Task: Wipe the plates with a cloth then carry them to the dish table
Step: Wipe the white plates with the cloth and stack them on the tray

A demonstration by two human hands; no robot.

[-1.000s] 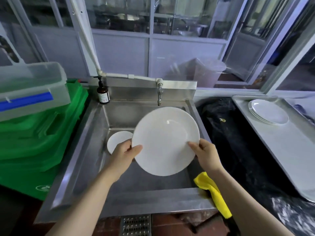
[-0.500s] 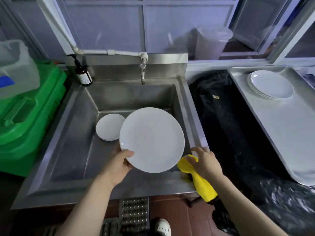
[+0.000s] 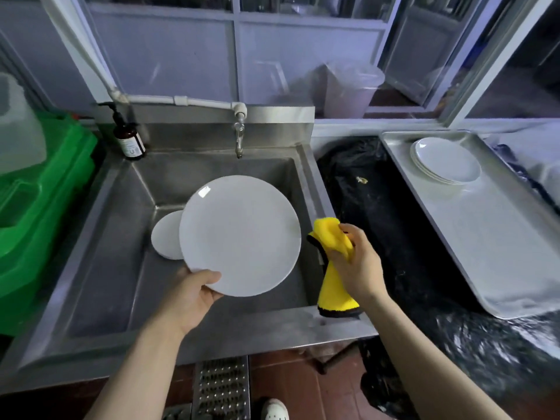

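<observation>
— Yellow microfibre cloth with a dark hem [image 3: 333,262] is off the sink's front rim now, bunched in the right hand [image 3: 359,265], whose fingers are clamped around its upper fold while the rest hangs down. A second ago that hand was on the plate's edge and the cloth lay draped over the front right corner.

— And the large round white plate [image 3: 240,235]?

— Only the left hand [image 3: 189,294] carries it now, thumb on the face at the lower left rim, fingers curled underneath. It hangs tilted above the stainless steel sink [image 3: 100,225], just left of the cloth, not touching it.

— So wiping has not begun?

— I'd judge it is about to: cloth in hand, plate presented. Carrying comes after. The stack of white plates [image 3: 445,160] already sits at the far end of the metal tray surface [image 3: 500,237] on the right.

— What can't you make out?

— The small white plate [image 3: 166,236] in the basin is partly covered by the big one. The left fingers under the plate are hidden. Whether the plate is wet or dry, I can't tell. The right edge of the tray surface is cut off, and the dark sheeting beside it is blurred.
</observation>
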